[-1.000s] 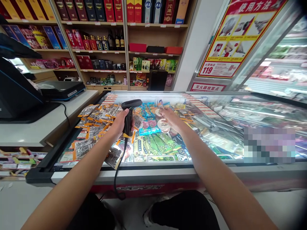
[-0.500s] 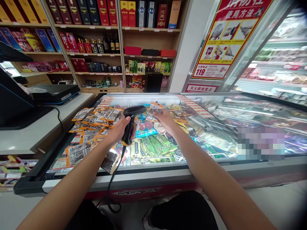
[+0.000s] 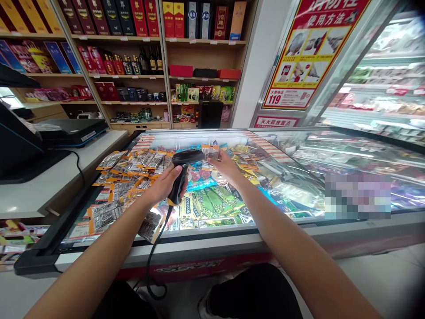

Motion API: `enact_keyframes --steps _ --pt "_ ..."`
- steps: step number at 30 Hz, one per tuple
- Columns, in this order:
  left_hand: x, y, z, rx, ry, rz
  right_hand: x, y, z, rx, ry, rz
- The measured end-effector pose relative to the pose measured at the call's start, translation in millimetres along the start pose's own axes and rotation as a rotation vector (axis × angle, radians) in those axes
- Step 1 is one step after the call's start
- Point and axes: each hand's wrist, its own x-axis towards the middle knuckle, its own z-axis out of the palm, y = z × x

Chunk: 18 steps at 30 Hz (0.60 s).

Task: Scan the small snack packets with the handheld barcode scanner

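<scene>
My left hand [image 3: 166, 182] is closed round the handle of a black barcode scanner [image 3: 186, 157], its head pointing right and its cable hanging over the freezer's front edge. Between the fingers of my right hand [image 3: 226, 167] is a small snack packet [image 3: 211, 153] with orange edges and a printed label, held up just right of the scanner head. A heap of similar orange-edged packets [image 3: 136, 170] lies on the glass to the left. One dark packet [image 3: 151, 225] rests by the front edge, under the cable. More such packets [image 3: 247, 157] lie beyond my right hand.
The glass-topped chest freezer [image 3: 212, 241] holds green and blue ice-cream packs [image 3: 219, 199]. A counter [image 3: 29, 195] with a black scale [image 3: 71, 130] stands left. Shelves [image 3: 133, 76] of boxes and bottles line the back, and a red poster [image 3: 295, 66] hangs at right.
My right hand has drawn the packet slightly left, closer to the scanner head, and its label now faces the scanner more. My left hand still grips the scanner. The view has shifted slightly.
</scene>
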Motion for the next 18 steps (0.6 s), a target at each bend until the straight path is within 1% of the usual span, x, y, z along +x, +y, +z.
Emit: enact_keyframes --steps 2,3,7,9,10,12,13,14,15,16,17,18 --pt "1.1 0.3 -1.0 0.000 0.031 0.023 1.2 2.7 -5.1 -0.042 0.020 0.056" --pt "1.6 0.6 -1.8 0.000 0.050 0.037 1.6 5.3 -9.3 -0.111 0.039 0.073" --pt "3.0 3.2 -6.2 -0.007 0.118 0.089 2.4 24.1 -33.4 -0.572 0.148 0.076" --pt "3.5 5.1 -9.0 -0.013 0.140 0.102 3.2 34.7 -46.0 -0.753 0.189 0.100" --pt "3.8 6.1 -10.5 -0.018 0.147 0.106 3.8 38.9 -51.2 -0.809 0.213 0.119" --pt "4.7 7.8 -13.7 -0.034 0.165 0.114 5.1 42.9 -56.7 -0.852 0.281 0.159" --pt "5.2 8.4 -15.1 -0.041 0.177 0.118 5.7 42.3 -56.0 -0.847 0.321 0.159" --pt "5.6 8.9 -16.3 -0.043 0.190 0.119 6.0 39.8 -52.3 -0.825 0.345 0.129" --pt "6.0 9.3 -17.3 -0.040 0.203 0.118 5.8 35.5 -45.4 -0.781 0.343 0.069" --pt "6.4 9.4 -18.1 -0.034 0.215 0.117 5.0 29.8 -35.2 -0.711 0.307 -0.012" --pt "6.6 9.3 -18.5 -0.028 0.222 0.117 3.3 23.0 -22.0 -0.620 0.235 -0.103" --pt "6.8 9.1 -18.8 -0.022 0.227 0.117 0.8 15.6 -6.7 -0.507 0.134 -0.182"
